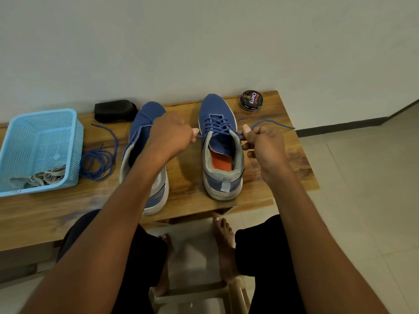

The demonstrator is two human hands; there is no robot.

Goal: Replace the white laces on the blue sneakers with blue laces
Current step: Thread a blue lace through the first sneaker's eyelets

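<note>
We're at the right shoe (221,141), laced in blue up to the top eyelets. Left hand (172,134) pinches one lace end between thumb and fingertips, just off the shoe's left collar edge; right hand (260,141) pinches the other end just off the right collar edge, thumb up, lower fingers loosely curled. The lace (217,126) runs straight between our two pinches, across the shoe's tongue, so its line sits crosswise to the shoe's long axis, which points away from us toward the wall. The free tail beyond our right fingers trails outward to the right over the table (283,159) edge; the tail past our left fingers is hidden by the hand. Both hands are about equally near the top eyelets, one each side. Our read: we're pulling the ends out to snug the lacing, and the knot comes next, so ends need to cross inward over the tongue between our fingers. Left shoe (145,155) lies under our left forearm, mostly hidden; can't tell how far it's laced. Spare blue lace (97,162) is coiled well left of our left fingers, beside the basket (13,146), which holds the white laces (45,175). Roughly half done, we'd say.
</note>
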